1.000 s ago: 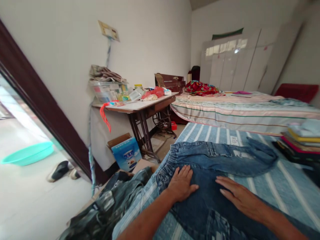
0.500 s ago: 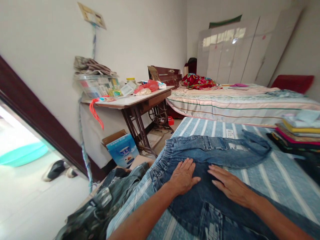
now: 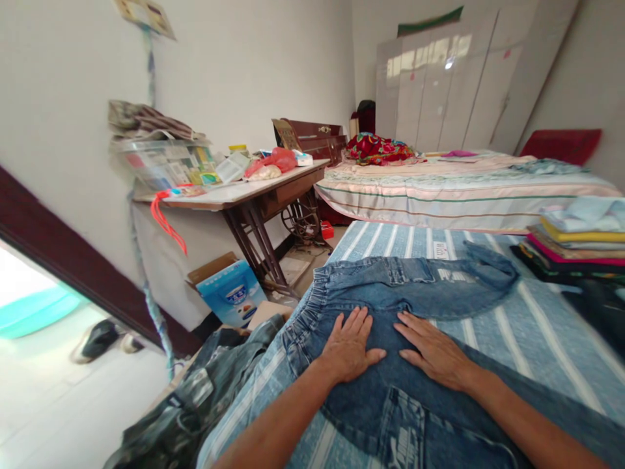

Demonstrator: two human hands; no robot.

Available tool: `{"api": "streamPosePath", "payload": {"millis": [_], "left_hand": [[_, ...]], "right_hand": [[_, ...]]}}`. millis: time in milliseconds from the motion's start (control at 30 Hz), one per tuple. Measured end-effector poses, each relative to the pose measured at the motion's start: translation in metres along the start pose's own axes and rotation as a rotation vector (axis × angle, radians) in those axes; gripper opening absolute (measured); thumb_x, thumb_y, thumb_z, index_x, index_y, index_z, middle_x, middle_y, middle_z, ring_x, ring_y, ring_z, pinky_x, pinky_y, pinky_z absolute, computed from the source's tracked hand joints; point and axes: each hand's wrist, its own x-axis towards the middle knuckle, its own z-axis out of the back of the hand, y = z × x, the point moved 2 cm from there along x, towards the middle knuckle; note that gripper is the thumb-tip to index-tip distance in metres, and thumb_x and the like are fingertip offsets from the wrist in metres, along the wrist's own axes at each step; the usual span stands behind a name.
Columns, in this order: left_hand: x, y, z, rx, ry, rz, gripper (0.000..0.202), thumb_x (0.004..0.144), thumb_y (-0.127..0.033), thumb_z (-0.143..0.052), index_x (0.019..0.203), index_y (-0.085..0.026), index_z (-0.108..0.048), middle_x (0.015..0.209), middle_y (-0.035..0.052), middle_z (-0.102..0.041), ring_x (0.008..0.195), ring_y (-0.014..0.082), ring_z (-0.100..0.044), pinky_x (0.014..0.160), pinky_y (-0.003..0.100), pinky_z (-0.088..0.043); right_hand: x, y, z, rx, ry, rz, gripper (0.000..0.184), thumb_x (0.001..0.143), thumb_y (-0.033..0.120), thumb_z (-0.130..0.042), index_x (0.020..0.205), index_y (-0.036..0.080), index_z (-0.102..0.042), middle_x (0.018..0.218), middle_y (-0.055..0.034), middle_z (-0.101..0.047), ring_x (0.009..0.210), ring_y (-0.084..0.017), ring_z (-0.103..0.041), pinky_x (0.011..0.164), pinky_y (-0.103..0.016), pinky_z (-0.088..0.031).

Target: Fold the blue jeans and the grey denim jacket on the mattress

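A pair of blue jeans lies spread on a blue-and-white striped bed cover. Its gathered elastic waistband faces left, and the legs reach to the right, the far one bent at its end. My left hand rests flat on the denim near the waistband, fingers apart. Close to its right, my right hand lies on the same cloth, fingers stretched out and thumb apart. Neither hand grips the fabric. The end of the near leg runs beyond the frame's edge.
A stack of folded clothes stands at the right of the bed. Dark trousers lie in a heap at the bed's left edge, by a blue box. A sewing-machine table holds many small items. Another bed stands behind.
My right hand has shifted slightly left across the jeans, closer to my left hand. The whole view has moved a little, so the room appears further left and higher. The jeans remain spread out.
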Motion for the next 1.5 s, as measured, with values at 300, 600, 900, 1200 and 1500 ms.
{"api": "streamPosePath", "payload": {"millis": [300, 600, 900, 1200, 1500], "left_hand": [[0.0, -0.004, 0.007, -0.004, 0.006, 0.018, 0.073, 0.088, -0.064, -0.028, 0.144, -0.016, -0.028, 0.153, 0.012, -0.018, 0.141, 0.0271, -0.011, 0.112, 0.054, -0.013], [-0.015, -0.001, 0.023, 0.025, -0.025, 0.067, 0.065, 0.089, -0.053, -0.041, 0.142, -0.016, -0.033, 0.152, 0.0117, -0.023, 0.14, 0.0262, -0.018, 0.112, 0.049, -0.021], [-0.052, 0.006, 0.011, 0.104, -0.015, 0.127, 0.073, 0.088, -0.062, -0.034, 0.141, -0.012, -0.035, 0.15, 0.0153, -0.025, 0.139, 0.0301, -0.021, 0.111, 0.053, -0.022], [-0.026, -0.013, 0.025, -0.013, -0.001, 0.094, 0.061, 0.09, -0.054, -0.037, 0.136, -0.014, -0.041, 0.148, 0.015, -0.031, 0.138, 0.0283, -0.023, 0.11, 0.05, -0.024], [0.028, -0.031, 0.006, -0.032, 0.002, -0.122, 0.058, 0.095, -0.048, -0.029, 0.14, -0.013, -0.034, 0.151, 0.0123, -0.026, 0.14, 0.0233, -0.02, 0.112, 0.043, -0.021]], "right_hand": [[0.002, -0.001, 0.001, 0.003, -0.008, 0.014, 0.058, 0.091, 0.054, -0.039, 0.138, 0.02, -0.043, 0.148, -0.0111, -0.031, 0.137, -0.023, -0.027, 0.112, -0.046, -0.024], [0.002, 0.003, 0.005, -0.004, -0.003, 0.01, 0.058, 0.091, 0.054, -0.038, 0.137, 0.018, -0.044, 0.147, -0.0126, -0.033, 0.137, -0.024, -0.027, 0.112, -0.045, -0.023], [0.003, 0.001, 0.006, 0.006, -0.006, 0.021, 0.057, 0.091, 0.052, -0.04, 0.137, 0.018, -0.044, 0.147, -0.0121, -0.033, 0.137, -0.024, -0.027, 0.111, -0.045, -0.023], [0.002, 0.003, 0.009, 0.004, -0.011, 0.029, 0.056, 0.091, 0.051, -0.039, 0.136, 0.018, -0.045, 0.146, -0.0133, -0.035, 0.137, -0.025, -0.027, 0.111, -0.047, -0.024], [0.005, 0.004, 0.011, -0.017, 0.012, 0.023, 0.058, 0.091, 0.05, -0.038, 0.136, 0.013, -0.045, 0.146, -0.0157, -0.034, 0.136, -0.025, -0.028, 0.111, -0.044, -0.024]]}}
